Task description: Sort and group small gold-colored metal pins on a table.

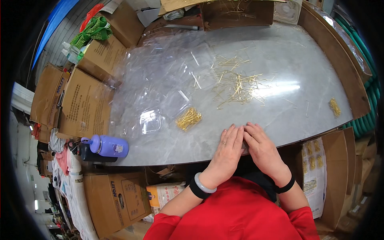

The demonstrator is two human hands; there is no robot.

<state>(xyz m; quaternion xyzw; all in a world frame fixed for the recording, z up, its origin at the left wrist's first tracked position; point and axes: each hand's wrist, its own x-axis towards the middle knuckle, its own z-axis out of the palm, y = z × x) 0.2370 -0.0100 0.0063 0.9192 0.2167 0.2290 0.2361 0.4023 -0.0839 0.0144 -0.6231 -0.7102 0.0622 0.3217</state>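
Observation:
Both of my hands rest palm down on the grey tabletop (208, 148) at its near edge, fingertips almost meeting. My left hand (229, 146) has its fingers stretched out, and no held thing shows. Close against it, my right hand (262, 148) also lies flat with fingers extended. Whatever may be under the palms is hidden. A compact bundle of gold wire hooks (188, 119) sits left of my left hand. Farther off, a loose tangle of gold wire hooks (243, 86) spreads over the middle of the table. A smaller gold bundle (335, 107) lies near the right edge.
Clear plastic packaging (160, 76) covers the table's left half. A purple bottle (110, 146) lies at the near left corner. Cardboard boxes (90, 106) line the left side. An open carton (332, 176) below right holds gold bundles on paper. A cardboard strip (340, 56) edges the right.

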